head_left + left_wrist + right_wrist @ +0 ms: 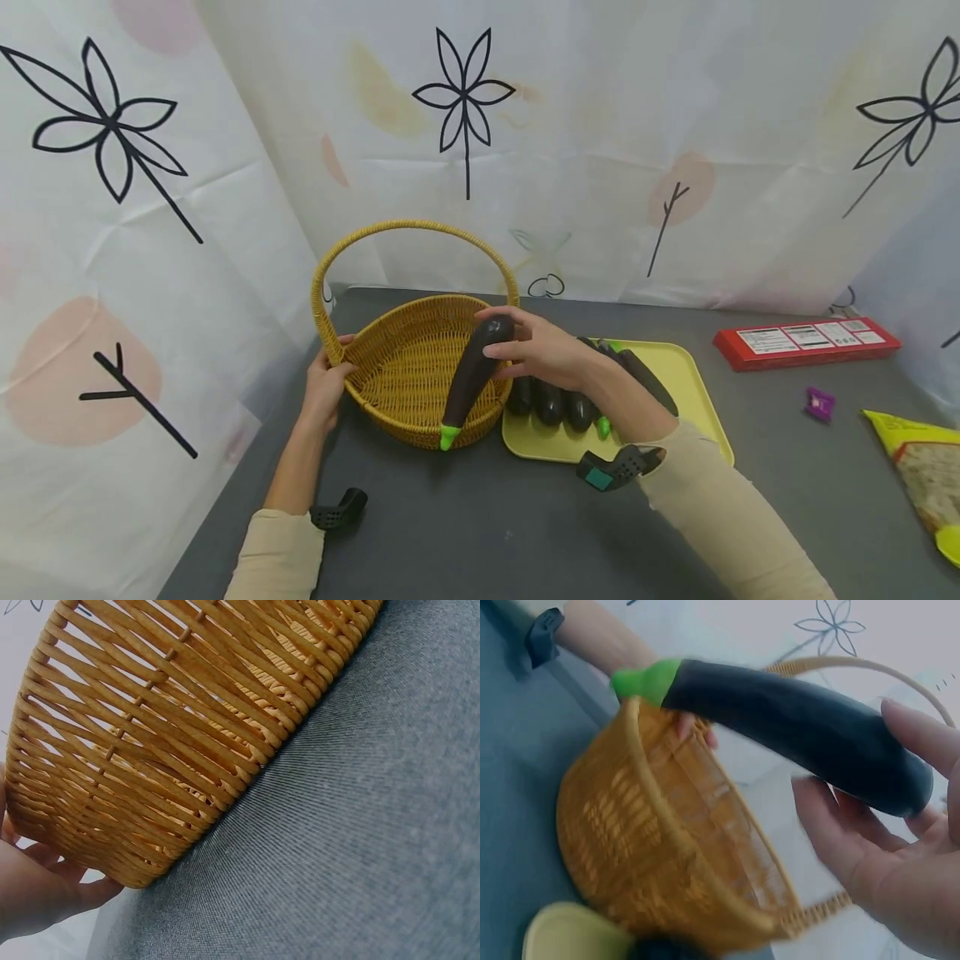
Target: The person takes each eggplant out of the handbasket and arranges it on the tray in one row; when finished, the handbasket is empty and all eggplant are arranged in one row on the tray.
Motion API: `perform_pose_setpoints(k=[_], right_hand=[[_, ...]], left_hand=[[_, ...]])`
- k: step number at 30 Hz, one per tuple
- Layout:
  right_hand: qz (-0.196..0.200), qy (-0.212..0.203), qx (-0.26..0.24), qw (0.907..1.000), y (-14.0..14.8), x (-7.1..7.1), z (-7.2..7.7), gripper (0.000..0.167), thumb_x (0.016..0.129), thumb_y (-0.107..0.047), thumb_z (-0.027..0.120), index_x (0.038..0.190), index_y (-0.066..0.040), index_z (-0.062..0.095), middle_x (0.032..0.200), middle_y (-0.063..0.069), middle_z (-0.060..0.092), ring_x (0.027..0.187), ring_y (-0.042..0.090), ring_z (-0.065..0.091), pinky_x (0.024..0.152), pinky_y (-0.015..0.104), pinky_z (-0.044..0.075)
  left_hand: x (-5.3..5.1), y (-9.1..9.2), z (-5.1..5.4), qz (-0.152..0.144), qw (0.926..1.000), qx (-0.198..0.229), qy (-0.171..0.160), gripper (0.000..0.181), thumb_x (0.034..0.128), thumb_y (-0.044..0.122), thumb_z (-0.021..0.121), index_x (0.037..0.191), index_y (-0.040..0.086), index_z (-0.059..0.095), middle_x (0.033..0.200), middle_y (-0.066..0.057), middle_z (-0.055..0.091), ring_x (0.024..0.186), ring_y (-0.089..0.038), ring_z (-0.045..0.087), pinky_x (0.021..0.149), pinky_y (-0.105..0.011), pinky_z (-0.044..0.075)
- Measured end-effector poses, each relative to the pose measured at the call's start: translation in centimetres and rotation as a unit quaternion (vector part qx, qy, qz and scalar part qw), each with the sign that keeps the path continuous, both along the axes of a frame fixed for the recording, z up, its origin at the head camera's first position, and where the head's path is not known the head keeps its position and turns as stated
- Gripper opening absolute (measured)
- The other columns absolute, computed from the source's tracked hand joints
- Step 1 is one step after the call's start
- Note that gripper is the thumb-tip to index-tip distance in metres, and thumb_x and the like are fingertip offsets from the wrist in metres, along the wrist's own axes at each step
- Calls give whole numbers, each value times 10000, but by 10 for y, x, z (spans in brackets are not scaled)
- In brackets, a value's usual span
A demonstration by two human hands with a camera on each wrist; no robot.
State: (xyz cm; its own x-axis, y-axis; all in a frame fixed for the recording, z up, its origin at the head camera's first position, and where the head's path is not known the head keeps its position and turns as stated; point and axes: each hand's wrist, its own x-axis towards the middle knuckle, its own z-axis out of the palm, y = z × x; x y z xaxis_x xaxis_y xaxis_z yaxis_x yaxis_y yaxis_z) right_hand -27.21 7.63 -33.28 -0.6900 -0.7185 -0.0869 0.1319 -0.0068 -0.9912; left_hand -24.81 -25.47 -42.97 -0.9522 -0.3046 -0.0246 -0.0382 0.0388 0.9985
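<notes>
My right hand (551,350) holds a dark purple eggplant (474,371) by its thick end, over the right side of a wicker basket (397,358). The eggplant tilts with its bright green stem end toward me, as the right wrist view shows too. At the basket's left side, my left hand (326,387) grips the rim near the foot of the arched handle; in the left wrist view its fingers (97,891) touch the woven wall. The part of the basket floor in sight is bare. Several more eggplants (551,404) lie on a yellow tray (701,400), partly hidden by my right arm.
A red box (806,342) lies at the back right of the grey table. In front of it are a small purple packet (820,404) and a yellow bag (918,475) at the right edge. White patterned cloth (600,125) hangs behind the table and at its sides.
</notes>
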Motion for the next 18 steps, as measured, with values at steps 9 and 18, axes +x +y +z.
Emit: perform_pose_setpoints(k=[9,18], right_hand=[[-241,268,759,9965,63,2,-20,596,879,-68,673,1360,11,329,1282,227,451,1126,296,525,971,495,384],[-768,370,805,9931,135,7,-41,494,913,-43,617,1330,-2,356,1209,166,484,1047,190,577,918,359,451]], left_hand=[[1,1,-2,-8,10000,31,-48,509,922,-77,419,1419,30,392,1448,-137,357,1232,-292,400,990,-442,314],[0,0,-1,8,10000,-28,-6,509,925,-69,416,1421,46,400,1442,-136,353,1227,-288,398,978,-429,316]])
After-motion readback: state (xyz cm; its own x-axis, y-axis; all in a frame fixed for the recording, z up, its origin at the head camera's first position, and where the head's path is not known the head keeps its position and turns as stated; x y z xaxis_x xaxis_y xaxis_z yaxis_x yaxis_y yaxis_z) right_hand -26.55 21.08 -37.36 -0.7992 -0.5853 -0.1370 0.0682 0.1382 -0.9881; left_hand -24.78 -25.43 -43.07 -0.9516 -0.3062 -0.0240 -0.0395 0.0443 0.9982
